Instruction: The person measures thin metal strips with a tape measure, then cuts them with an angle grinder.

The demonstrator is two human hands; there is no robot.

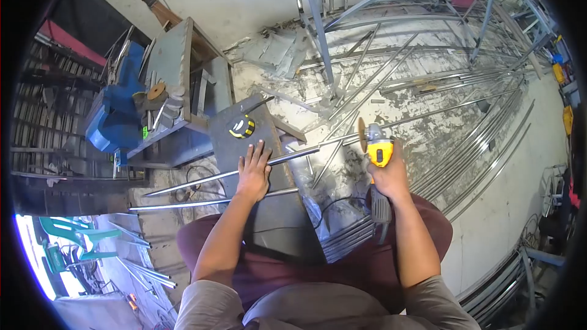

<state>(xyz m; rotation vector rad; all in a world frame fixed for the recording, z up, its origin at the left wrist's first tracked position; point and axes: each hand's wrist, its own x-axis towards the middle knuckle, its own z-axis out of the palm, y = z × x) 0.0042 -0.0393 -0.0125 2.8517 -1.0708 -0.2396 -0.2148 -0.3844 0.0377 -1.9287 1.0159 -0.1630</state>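
Note:
My left hand [253, 172] lies flat with fingers spread on a dark low bench [278, 220], over a shiny metal tube [295, 156] that crosses the bench. A second metal tube [183, 204] lies closer to me, near the wrist. Just beyond the fingertips sits a yellow and black tape measure [243, 126]. My right hand [391, 176] is wrapped round a yellow and grey angle grinder [380, 151], held to the right of the bench. Its brown cutting disc [362, 134] stands on edge, beyond the right-hand end of the tube under my left hand.
Long metal tubes [471, 153] lie bundled on the floor at right. A welded metal frame [321, 30] stands at the back. On the left are a grey metal table [168, 55] and a blue machine [119, 104]. A green chair [79, 235] is at lower left.

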